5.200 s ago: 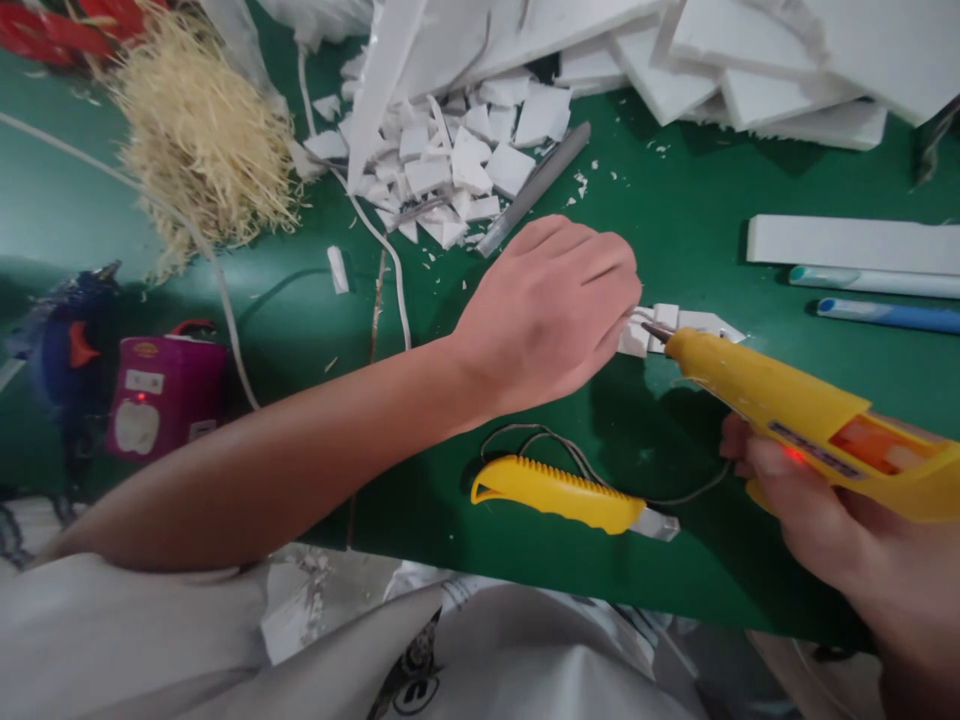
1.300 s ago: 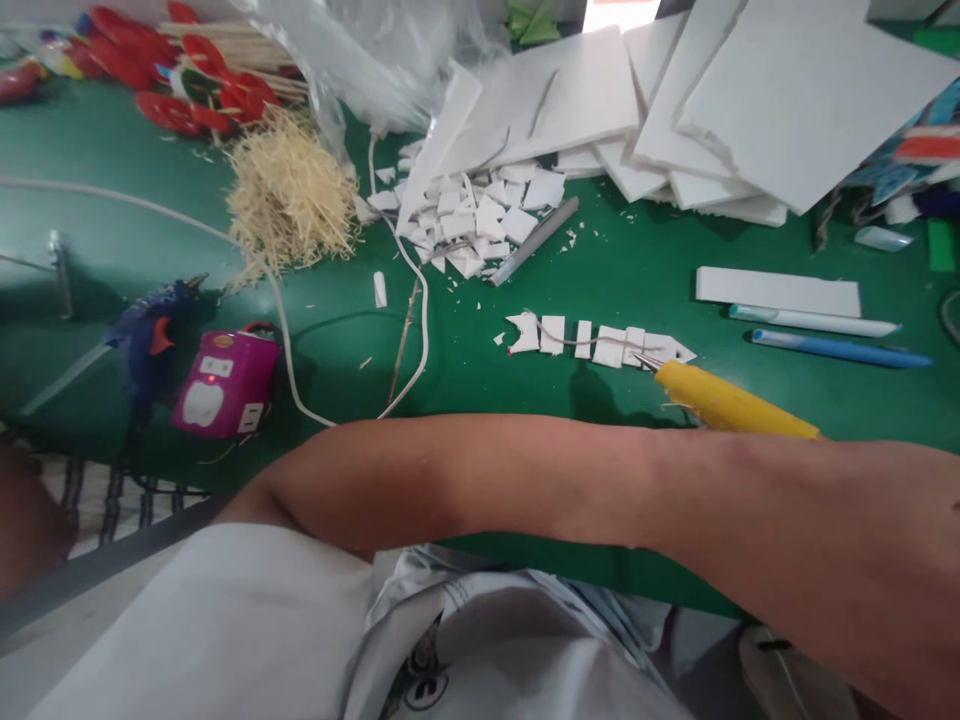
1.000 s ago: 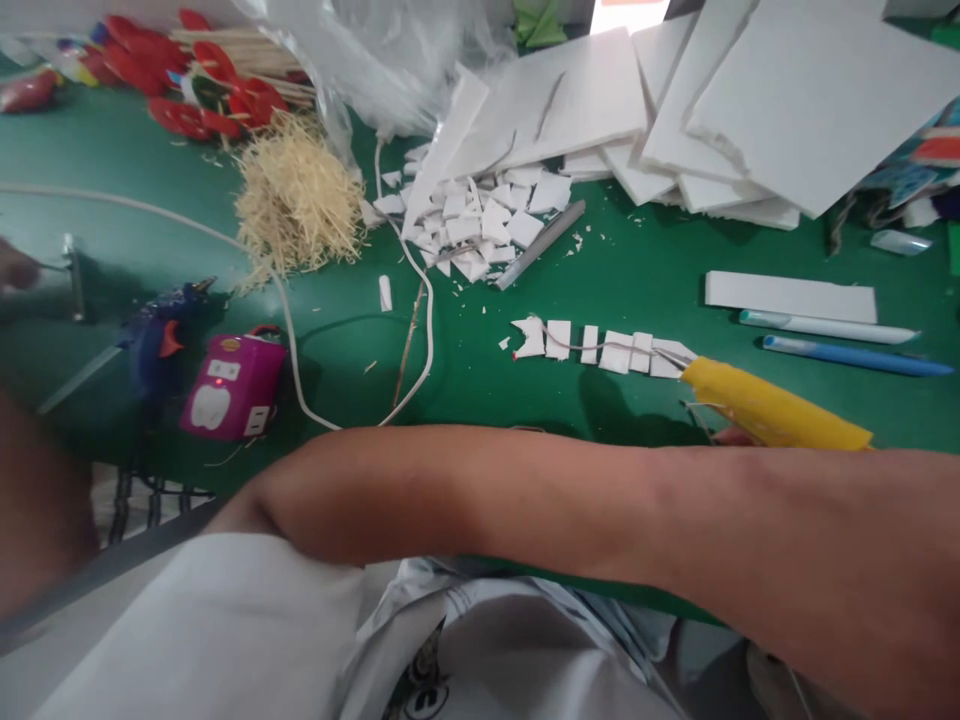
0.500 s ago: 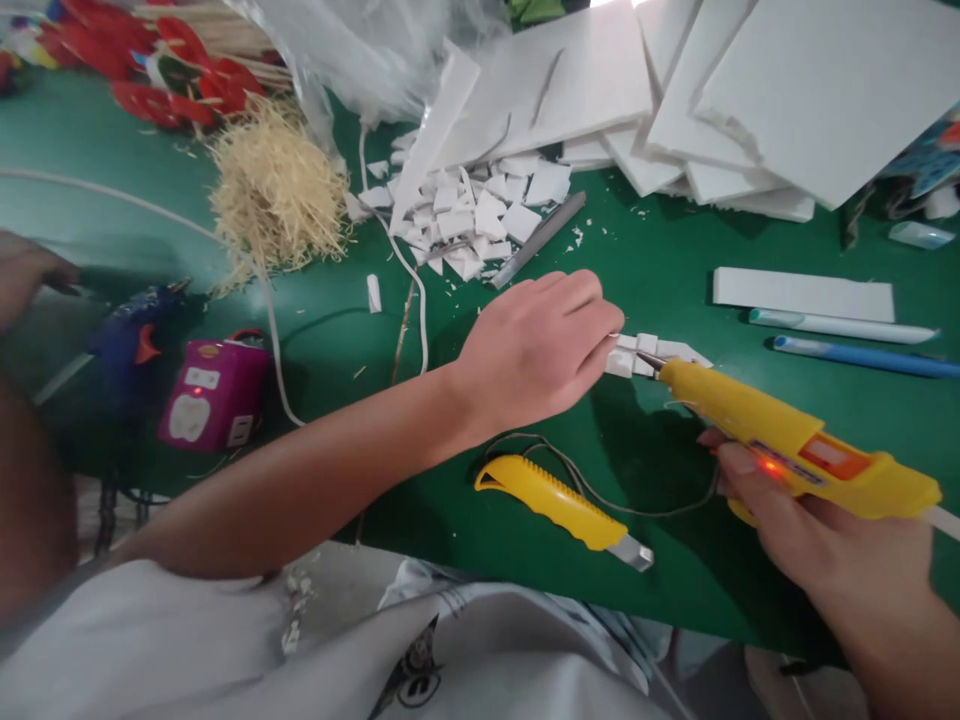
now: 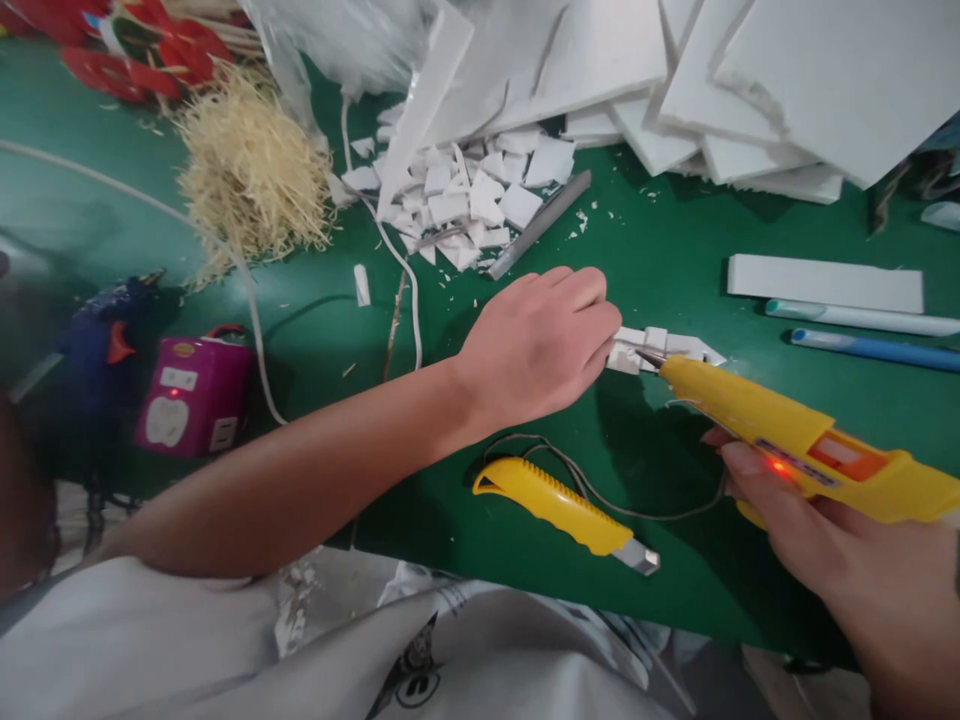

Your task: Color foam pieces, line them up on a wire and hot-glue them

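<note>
My left hand point(image 5: 536, 340) is closed at the middle of the green table, its fingertips gripping the left end of a small white foam piece point(image 5: 679, 345) with a pointed right end. My right hand point(image 5: 810, 520) is wrapped round the yellow glue gun point(image 5: 795, 425), whose red light glows. The metal nozzle touches or nearly touches the foam piece close to my left fingers. Below my left hand lies a yellow box cutter point(image 5: 555, 503) with a short blade showing.
White foam scraps point(image 5: 465, 195) and a grey strip point(image 5: 540, 225) lie behind my left hand, foam sheets point(image 5: 847, 80) at the back. Two pens point(image 5: 862, 318) and a foam bar point(image 5: 825, 283) are right. Left are straw point(image 5: 255, 165), a purple power box point(image 5: 196, 395) and a blue glue gun point(image 5: 112, 340).
The view has shifted slightly. The glue gun stays at the foam piece, and my left hand keeps its grip. A person's hand at the far left has mostly gone out of view.
</note>
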Motion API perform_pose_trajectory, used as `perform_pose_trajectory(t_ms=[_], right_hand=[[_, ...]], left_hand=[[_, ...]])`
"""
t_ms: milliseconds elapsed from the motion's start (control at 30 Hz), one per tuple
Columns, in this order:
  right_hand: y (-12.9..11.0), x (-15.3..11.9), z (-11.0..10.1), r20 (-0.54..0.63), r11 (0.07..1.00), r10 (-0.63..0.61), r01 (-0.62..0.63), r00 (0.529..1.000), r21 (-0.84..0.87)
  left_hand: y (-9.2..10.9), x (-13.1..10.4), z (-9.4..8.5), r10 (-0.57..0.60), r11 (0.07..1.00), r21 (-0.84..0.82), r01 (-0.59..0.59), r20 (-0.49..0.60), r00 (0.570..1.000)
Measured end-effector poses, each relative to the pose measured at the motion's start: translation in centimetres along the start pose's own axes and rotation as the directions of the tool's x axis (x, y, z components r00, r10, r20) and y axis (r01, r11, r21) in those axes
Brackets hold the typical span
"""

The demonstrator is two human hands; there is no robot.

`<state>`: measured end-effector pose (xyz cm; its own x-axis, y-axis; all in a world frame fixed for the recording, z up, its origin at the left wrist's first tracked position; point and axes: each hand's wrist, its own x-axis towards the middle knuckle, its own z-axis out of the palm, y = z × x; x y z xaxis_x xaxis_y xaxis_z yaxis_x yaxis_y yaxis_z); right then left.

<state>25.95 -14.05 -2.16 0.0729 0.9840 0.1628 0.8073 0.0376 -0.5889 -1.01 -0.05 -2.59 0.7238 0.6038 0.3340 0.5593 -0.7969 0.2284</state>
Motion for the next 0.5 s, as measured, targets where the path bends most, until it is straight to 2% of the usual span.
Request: perform_pose_trajectory(t_ms=[33,67,100,167,267,367,433,500], right_hand=[[-0.7,0.5,0.2,-0.066,0.997,-0.075,0.076,0.995,0.002],[-1.2,1.1,0.2,-0.03,0.995,-0.096,0.096,0.995,0.001],[-1.7,1.6,0.2,0.086,0.991,-0.134,0.133,0.987,0.019],[-2.1,2.6,0.0,0.089,0.989,-0.147,0.145,0.985,0.029],[-2.0,3.1,-0.4,0.1,0.981,-0.193,0.19,0.976,0.04],[-1.1,2.3,-0.6,0.114,0.965,-0.259,0.261,0.959,-0.008],[-0.2,1.5,-0.7,0.132,0.964,-0.246,0.257,0.96,-0.073],[0.5,0.8,-0.9,0.141,0.974,-0.167,0.185,0.976,-0.128]], left_hand=[[0.0,0.0,0.0,0.004,1.0,0.003,-0.004,0.001,1.0],[0.0,0.0,0.1,0.008,1.0,0.008,-0.008,0.004,1.0],[0.0,0.0,0.1,0.014,1.0,0.013,-0.015,0.006,1.0],[0.0,0.1,0.1,0.029,0.999,0.025,-0.029,0.013,1.0],[0.0,0.0,0.1,0.048,0.998,0.045,-0.049,0.025,0.999],[0.0,0.0,-0.1,0.052,0.997,0.055,-0.054,0.032,0.998],[0.0,0.0,-0.2,0.061,0.996,0.057,-0.063,0.029,0.998],[-0.1,-0.1,-0.3,0.073,0.996,0.058,-0.074,0.021,0.997]])
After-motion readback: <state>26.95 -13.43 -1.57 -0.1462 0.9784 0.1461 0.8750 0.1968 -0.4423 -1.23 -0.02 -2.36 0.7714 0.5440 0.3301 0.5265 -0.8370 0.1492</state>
